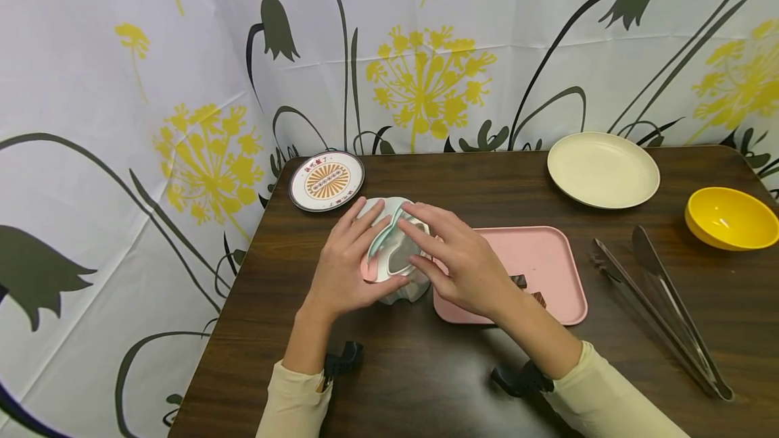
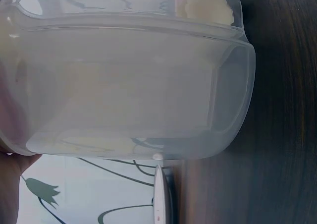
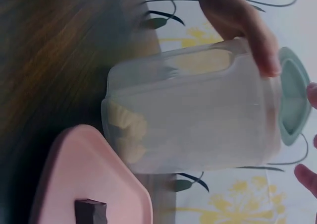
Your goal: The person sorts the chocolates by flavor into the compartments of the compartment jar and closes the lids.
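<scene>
A translucent plastic storage container (image 3: 198, 115) stands upright on the table, left of the pink tray. My left hand (image 1: 343, 265) grips it near the top, the thumb on the near side and the fingers over the far side. Its mint-green flip lid (image 3: 295, 95) is raised, and part of the opening shows in the head view. My right hand (image 1: 459, 259) has its fingers loosely bent at the lid, one fingertip at the lid's edge and the thumb apart from it. Through the wall, pale scalloped pieces (image 2: 210, 8) show at the container's bottom.
On the pink tray (image 1: 535, 249) lie small dark brown blocks (image 1: 518, 281), partly behind my right arm. Metal tongs (image 1: 666, 316) rest to its right. A patterned plate (image 1: 326, 181), a cream plate (image 1: 602, 171) and a yellow bowl (image 1: 730, 218) stand farther back.
</scene>
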A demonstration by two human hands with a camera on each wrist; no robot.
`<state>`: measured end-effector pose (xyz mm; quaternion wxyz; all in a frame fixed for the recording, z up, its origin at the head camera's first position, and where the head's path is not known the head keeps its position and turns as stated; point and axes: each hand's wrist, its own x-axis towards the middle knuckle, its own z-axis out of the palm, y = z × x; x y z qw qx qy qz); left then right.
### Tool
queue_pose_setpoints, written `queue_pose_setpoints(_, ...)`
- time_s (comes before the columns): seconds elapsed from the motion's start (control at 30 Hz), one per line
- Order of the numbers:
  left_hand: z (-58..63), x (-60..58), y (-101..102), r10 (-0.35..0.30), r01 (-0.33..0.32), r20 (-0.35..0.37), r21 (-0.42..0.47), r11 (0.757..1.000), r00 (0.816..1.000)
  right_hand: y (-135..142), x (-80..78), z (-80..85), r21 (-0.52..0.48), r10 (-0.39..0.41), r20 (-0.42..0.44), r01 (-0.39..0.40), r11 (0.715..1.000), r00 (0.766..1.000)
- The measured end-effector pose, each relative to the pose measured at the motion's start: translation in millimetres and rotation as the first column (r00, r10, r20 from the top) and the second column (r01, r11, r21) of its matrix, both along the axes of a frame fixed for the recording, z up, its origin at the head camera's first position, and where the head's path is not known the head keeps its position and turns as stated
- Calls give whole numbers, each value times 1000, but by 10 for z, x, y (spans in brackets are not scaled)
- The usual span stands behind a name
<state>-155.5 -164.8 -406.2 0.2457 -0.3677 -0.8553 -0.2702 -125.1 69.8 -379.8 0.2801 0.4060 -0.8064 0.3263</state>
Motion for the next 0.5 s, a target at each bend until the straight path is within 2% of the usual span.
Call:
queue_pose_setpoints(0.2,-12,5,2,-5,5,13,-4,1000,1000,-87,-138,-11,67,-23,-26,25,997,999)
queue_pose_setpoints(0.5,-1,1,7,4,-4,6,-12,1000,1000,-61,-198,0,6,-58,-77,59,998,995)
